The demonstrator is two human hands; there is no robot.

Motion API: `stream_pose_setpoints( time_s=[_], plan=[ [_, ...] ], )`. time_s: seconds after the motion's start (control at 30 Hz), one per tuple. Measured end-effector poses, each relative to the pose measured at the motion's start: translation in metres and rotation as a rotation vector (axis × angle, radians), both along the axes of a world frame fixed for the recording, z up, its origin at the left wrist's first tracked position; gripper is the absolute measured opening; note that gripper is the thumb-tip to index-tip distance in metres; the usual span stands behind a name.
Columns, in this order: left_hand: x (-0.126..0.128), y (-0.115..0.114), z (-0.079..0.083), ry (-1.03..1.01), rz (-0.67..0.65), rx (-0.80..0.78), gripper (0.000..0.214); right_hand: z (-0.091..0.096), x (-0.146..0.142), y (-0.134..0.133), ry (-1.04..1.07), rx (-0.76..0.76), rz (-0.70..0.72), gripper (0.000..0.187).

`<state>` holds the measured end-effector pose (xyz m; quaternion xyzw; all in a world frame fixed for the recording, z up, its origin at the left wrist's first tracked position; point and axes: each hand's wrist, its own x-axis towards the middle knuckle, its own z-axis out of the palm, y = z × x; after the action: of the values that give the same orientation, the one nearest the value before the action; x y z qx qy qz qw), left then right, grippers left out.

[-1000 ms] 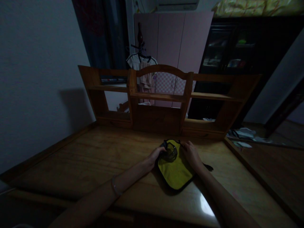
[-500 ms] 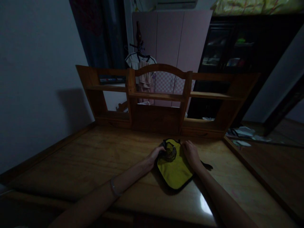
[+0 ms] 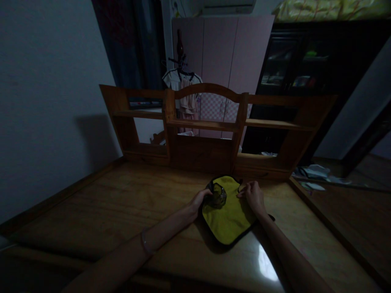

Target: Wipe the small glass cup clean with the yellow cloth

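A yellow cloth piece [image 3: 229, 221] with black edging lies on the wooden desktop between my hands. On its upper left part sits a dark, shiny, see-through crumpled patch [image 3: 218, 196]; whether it is mesh or plastic I cannot make out. My left hand [image 3: 200, 200] is closed on the cloth's left edge beside that patch, thumb on top. At the upper right edge, my right hand [image 3: 253, 197] pinches the black border with bent fingers, and the edge there is drawn into a notch. A black strap end [image 3: 271, 218] pokes out past my right wrist.
A wooden shelf unit [image 3: 205, 125] stands along the desk's far edge. The desktop [image 3: 146, 189] meets a wall [image 3: 55, 101] on the left and has a raised wooden rim [image 3: 324, 221] on the right. Beyond are hanging clothes [image 3: 187, 95] and a pink wardrobe [image 3: 218, 57].
My right hand has shifted a little to the right, pulling the cloth's upper right edge outward, so the yellow area is spread wider. My left hand has stayed in place.
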<state>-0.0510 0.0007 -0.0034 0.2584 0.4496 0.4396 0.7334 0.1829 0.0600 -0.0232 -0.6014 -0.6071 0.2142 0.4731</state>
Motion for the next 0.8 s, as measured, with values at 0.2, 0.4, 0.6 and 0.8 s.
stream_pose_setpoints(
  time_s=[0.2, 0.4, 0.6, 0.8],
  plan=[
    [-0.0002, 0.0019, -0.0025, 0.008, 0.002, -0.005, 0.024, -0.0003, -0.0003, 0.0011, 0.167, -0.028, -0.025, 0.024],
    [0.0004, 0.0018, -0.0018, 0.001, 0.01, 0.003, 0.022, -0.0006, -0.0003, -0.0002, 0.23, -0.01, -0.036, 0.026],
    [-0.0009, -0.0003, -0.0023, -0.009, 0.03, 0.01, 0.022, 0.004, -0.0023, -0.0029, 0.262, -0.005, -0.031, 0.023],
    [-0.0008, -0.0003, -0.0054, -0.032, 0.047, 0.029, 0.021, 0.003, -0.0027, -0.0035, 0.286, -0.003, -0.018, 0.022]
  ],
)
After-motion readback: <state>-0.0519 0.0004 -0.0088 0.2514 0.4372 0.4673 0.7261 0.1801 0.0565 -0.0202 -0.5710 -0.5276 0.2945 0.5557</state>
